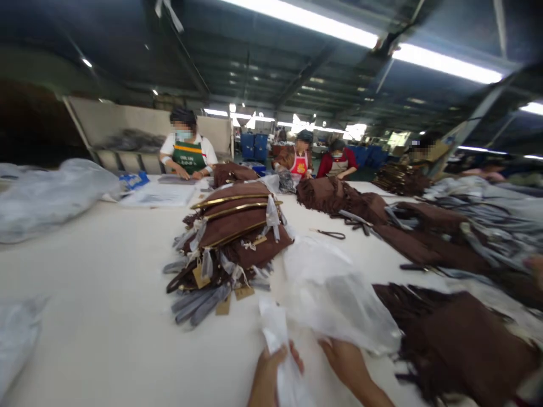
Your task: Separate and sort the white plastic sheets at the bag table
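Low in the head view, my left hand is closed round a folded white strip of thin paper or plastic. To its right, my right hand reaches under the near edge of a translucent plastic bag; its fingertips are partly hidden, and whether it grips the bag is unclear. Beyond my hands stands a stack of brown bags with gold zips, grey-wrapped parts and cardboard tags. A brown fringed bag lies at the right.
The white table spans the view. Clear plastic lies at the left, with more brown bags along the right. A dark strap lies mid-table. Several people stand across it, one in a green apron.
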`<state>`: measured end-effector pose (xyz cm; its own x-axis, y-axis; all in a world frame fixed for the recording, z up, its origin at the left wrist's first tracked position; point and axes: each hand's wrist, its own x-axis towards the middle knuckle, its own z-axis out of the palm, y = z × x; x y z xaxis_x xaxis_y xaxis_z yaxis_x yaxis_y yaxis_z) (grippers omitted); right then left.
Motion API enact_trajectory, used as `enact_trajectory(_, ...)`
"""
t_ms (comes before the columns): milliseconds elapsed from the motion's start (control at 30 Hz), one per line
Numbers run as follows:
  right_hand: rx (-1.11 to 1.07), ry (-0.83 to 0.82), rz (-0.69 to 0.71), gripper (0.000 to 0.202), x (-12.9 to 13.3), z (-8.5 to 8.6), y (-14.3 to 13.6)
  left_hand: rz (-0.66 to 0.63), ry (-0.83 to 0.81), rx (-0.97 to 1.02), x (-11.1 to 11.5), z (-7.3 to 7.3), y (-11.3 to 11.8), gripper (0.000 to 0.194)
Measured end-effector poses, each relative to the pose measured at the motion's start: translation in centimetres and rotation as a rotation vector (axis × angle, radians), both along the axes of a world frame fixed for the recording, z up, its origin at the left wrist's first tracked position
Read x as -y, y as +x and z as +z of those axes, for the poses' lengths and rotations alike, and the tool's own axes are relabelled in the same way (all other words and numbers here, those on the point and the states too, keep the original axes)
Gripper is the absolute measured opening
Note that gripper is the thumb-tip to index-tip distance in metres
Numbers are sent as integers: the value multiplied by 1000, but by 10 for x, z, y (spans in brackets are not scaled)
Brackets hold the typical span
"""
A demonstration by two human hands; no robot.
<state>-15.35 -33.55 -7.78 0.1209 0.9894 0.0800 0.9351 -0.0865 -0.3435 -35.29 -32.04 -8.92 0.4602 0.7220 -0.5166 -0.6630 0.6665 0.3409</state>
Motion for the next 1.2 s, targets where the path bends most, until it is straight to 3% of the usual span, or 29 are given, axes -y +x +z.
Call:
enact_trajectory(100, 21, -160, 21, 29, 16, 0, -5, 72, 40, -115, 2, 9, -2, 19)
enact_trajectory(233, -77, -212, 96, 44, 19, 7, -13, 69, -19, -109, -12, 18, -20, 21)
enact_trajectory(367, 2, -145, 86, 37, 3, 23, -19, 46, 12, -158, -22, 26, -43, 24)
enact_trajectory(500, 177, -108, 174, 36, -21, 31, -30, 3, 24, -187, -25, 31, -54, 24)
enact_trajectory(667, 227, -166, 170, 26, -33, 23, -38, -115, 16, -82, -12, 28, -33, 25)
enact_trajectory(833, 150, -173, 140, 19, -28, 18, -32, -62, -37, -90, 1, 19, -5, 23)
enact_trajectory(1000, 9, -173, 214, 16, -16, 23, -26, -39, -33, -181, 5, 14, -1, 25)
enact_trajectory(1200, -153, -162, 171, 16, -11, 16, -27, -117, 2, -162, 13, 6, 5, 33)
